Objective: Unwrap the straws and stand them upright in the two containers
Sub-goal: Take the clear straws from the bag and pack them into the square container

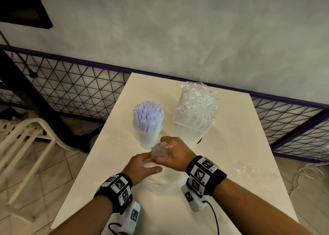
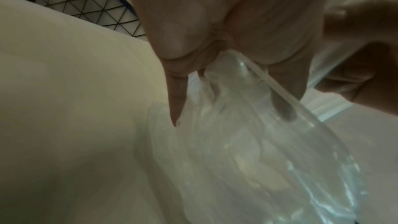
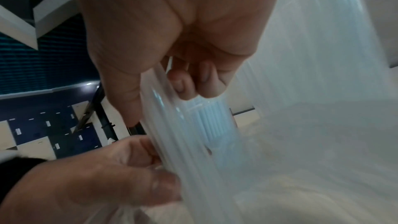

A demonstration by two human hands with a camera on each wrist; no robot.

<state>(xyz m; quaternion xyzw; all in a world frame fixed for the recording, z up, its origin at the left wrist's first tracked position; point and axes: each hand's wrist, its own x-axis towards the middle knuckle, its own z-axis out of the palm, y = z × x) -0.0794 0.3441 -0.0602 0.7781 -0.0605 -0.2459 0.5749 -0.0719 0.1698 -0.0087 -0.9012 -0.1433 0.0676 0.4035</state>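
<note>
Two clear containers stand at the middle of the cream table (image 1: 240, 128). The left container (image 1: 147, 138) holds upright pale lilac straws (image 1: 148, 113). In the taller right container (image 1: 188, 135) stand straws in crinkled clear wrap (image 1: 197, 99). In front of them both hands hold a clear plastic wrapper (image 1: 161, 150) (image 2: 247, 142) (image 3: 280, 142). My right hand (image 1: 165, 149) (image 3: 189, 88) grips its bunched top. My left hand (image 1: 149, 163) (image 2: 215, 74) pinches it just below. The rest of the wrapper sags onto the table. I cannot tell whether straws remain inside it.
A crumpled clear wrapper (image 1: 249, 169) lies on the table's right side. A white plastic chair (image 1: 26, 136) stands on the tiled floor to the left. A black mesh fence (image 1: 80, 85) and a grey wall run behind the table. A black cable (image 1: 214, 217) trails from the right wrist.
</note>
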